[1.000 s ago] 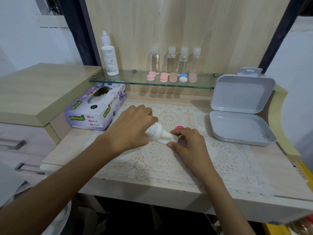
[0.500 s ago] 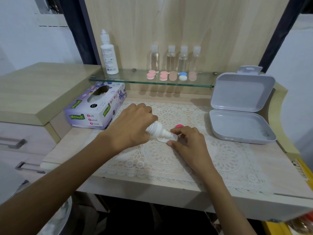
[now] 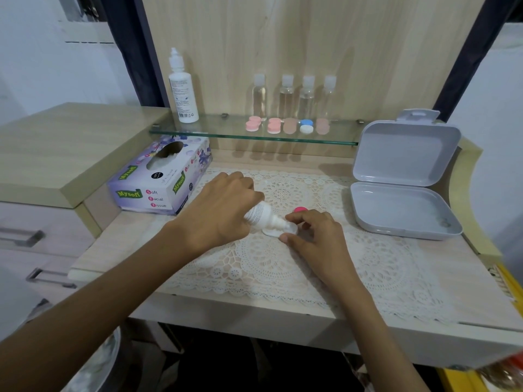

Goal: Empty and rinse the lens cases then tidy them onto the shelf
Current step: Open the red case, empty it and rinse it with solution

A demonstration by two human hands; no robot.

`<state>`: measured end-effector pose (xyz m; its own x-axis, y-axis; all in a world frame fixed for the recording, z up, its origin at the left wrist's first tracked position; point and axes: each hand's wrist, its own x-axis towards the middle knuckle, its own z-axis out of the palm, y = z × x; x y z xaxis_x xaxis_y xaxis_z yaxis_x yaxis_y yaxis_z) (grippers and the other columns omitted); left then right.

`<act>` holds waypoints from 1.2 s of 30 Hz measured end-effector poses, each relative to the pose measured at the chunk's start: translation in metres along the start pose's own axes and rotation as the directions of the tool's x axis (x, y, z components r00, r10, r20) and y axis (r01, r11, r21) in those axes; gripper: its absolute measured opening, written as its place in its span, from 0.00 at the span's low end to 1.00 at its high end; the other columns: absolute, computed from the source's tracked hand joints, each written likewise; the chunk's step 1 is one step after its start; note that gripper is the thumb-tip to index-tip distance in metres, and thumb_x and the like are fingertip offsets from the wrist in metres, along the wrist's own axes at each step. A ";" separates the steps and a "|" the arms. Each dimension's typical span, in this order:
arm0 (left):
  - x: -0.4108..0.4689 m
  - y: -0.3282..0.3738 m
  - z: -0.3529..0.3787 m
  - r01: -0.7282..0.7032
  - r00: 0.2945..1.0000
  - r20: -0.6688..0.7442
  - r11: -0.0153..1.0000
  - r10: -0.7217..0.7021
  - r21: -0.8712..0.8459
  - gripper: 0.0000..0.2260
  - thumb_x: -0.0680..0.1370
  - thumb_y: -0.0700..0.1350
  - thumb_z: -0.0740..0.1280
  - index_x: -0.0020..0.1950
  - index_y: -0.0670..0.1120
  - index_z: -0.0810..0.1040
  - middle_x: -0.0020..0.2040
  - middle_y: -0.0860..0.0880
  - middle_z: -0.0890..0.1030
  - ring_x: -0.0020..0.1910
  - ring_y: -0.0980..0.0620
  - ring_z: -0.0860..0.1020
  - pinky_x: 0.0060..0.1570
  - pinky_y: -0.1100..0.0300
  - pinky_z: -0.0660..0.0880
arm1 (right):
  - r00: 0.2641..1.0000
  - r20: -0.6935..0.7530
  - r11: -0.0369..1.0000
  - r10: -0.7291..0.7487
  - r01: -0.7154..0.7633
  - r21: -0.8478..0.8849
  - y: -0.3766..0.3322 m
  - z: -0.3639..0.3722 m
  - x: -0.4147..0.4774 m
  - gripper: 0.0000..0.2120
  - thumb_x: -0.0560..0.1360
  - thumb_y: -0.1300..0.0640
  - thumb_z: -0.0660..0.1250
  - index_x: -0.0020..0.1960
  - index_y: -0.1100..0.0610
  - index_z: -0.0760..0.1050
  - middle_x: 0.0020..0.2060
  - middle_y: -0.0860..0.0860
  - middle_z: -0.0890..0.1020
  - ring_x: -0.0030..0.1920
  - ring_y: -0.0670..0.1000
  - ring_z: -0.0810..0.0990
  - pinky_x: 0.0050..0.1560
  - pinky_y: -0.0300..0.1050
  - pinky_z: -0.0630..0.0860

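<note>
My left hand (image 3: 223,210) grips a small white solution bottle (image 3: 259,215), tilted with its nozzle pointing down into a white lens case (image 3: 270,232) on the lace mat. My right hand (image 3: 314,236) pinches that case at its right side, thumb in front and fingers behind. A pink cap (image 3: 300,209) lies just behind my right fingers. On the glass shelf (image 3: 220,132) lie several lens cases: pink ones (image 3: 253,124), a blue and white one (image 3: 306,126) and paler ones.
A tall white bottle (image 3: 182,91) and several small clear bottles (image 3: 287,94) stand on the shelf. A tissue box (image 3: 161,176) sits at the left, an open grey plastic box (image 3: 402,193) at the right. The lace mat (image 3: 368,264) covers the desk.
Both hands hold the same pose over the white case. Only the camera has shifted slightly.
</note>
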<state>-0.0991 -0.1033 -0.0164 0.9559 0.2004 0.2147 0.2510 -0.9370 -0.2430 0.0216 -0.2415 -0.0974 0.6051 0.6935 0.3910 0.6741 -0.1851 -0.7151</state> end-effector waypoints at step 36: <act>-0.071 -0.034 0.075 0.327 0.475 -0.117 0.298 -0.872 -0.897 0.21 0.70 0.46 0.75 0.60 0.45 0.74 0.53 0.50 0.78 0.51 0.49 0.75 0.52 0.55 0.71 | 1.000 -0.005 1.000 0.005 -0.004 0.029 0.002 0.000 -0.001 0.14 0.69 0.56 0.75 0.54 0.51 0.80 0.43 0.34 0.75 0.48 0.40 0.72 0.48 0.34 0.68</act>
<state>-0.1638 -0.0645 -0.0948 0.2173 0.8789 0.4246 0.2504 -0.4707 0.8460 0.0225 -0.2425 -0.0992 0.6101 0.6894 0.3904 0.6588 -0.1677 -0.7334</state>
